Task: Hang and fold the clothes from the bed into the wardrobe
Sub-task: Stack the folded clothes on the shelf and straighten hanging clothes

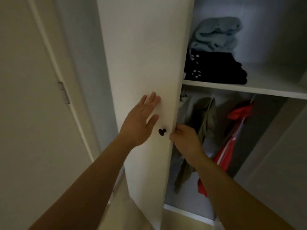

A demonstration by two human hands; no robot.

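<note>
Since the tall white wardrobe door (144, 55) looks stiff and light, its free edge is the likely hold: the right grip (184, 138) curls round it, while the left grip (141, 120) presses flat, fingers straight, at ten o'clock of the dark round knob (162, 131). A soft olive-green garment (206, 123) hangs inside, at three o'clock of the right grip.

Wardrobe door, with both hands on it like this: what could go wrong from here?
1. The right hand curls its fingers round the edge of the wardrobe door; if the door swings shut, they could be pinched.
2. The olive garment hangs just behind that edge and might get trapped.
3. The left hand lies flat on the panel beside the knob, not gripping it, so control is probably weak.
</note>
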